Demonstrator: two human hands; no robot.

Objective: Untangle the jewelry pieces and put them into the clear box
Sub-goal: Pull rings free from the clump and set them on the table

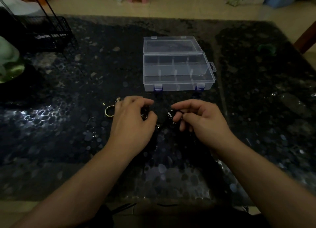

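A tangle of dark jewelry [162,115] lies on the dark speckled table between my hands. My left hand [135,120] curls its fingers round the left part of the tangle. My right hand [196,118] pinches a dark strand at the tangle's right end. A gold ring-like bracelet [109,111] and a small gold piece [118,99] lie just left of my left hand. The clear box [177,85] stands open beyond my hands, lid laid back, its divided compartments showing nothing inside. The dim light hides the jewelry's details.
A black wire rack [51,34] stands at the table's back left. A pale green object on a dark base [8,63] sits at the left edge. A green ring shape [266,48] lies at the far right. The table's near edge runs below my forearms.
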